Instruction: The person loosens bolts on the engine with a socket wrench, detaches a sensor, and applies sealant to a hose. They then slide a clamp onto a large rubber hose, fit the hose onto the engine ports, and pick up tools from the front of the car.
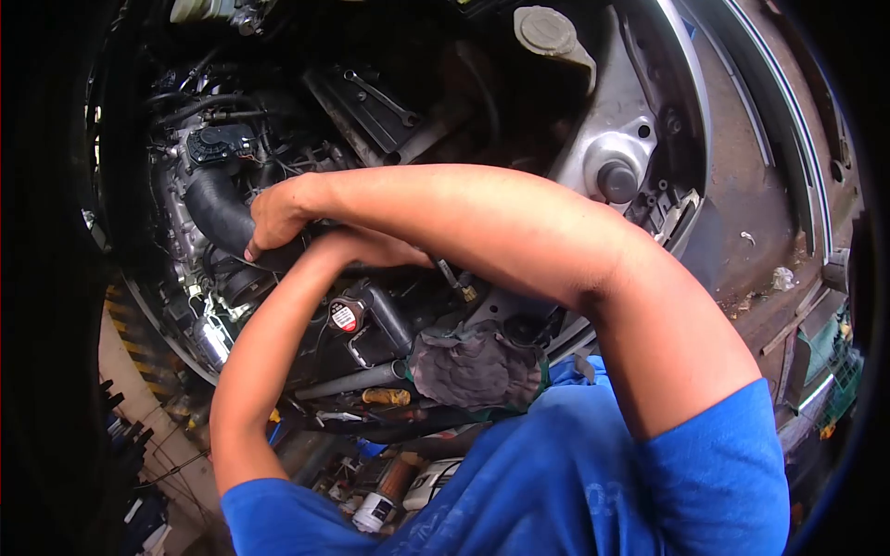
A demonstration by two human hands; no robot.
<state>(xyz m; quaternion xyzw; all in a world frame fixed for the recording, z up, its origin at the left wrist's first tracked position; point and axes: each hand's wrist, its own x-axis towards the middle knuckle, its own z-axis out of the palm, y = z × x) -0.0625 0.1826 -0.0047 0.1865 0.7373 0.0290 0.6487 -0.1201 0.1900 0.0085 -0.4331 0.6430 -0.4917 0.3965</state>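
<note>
Right hand (276, 215) wrapped round black hose (215, 208); left hand hidden, grip unclear. Hose looks rubbery, stiff; grab near clamp end.

rag (477, 366) below arms, wrench (382, 96) behind hose (218, 211)

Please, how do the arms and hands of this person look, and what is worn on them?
Both arms are bare from the short blue sleeves of a T-shirt down to the hands. One hand shows no glove, ring or watch; the other is hidden behind that forearm. The sleeve cloth is plain blue, and faint print shows on the shirt's body.
</note>
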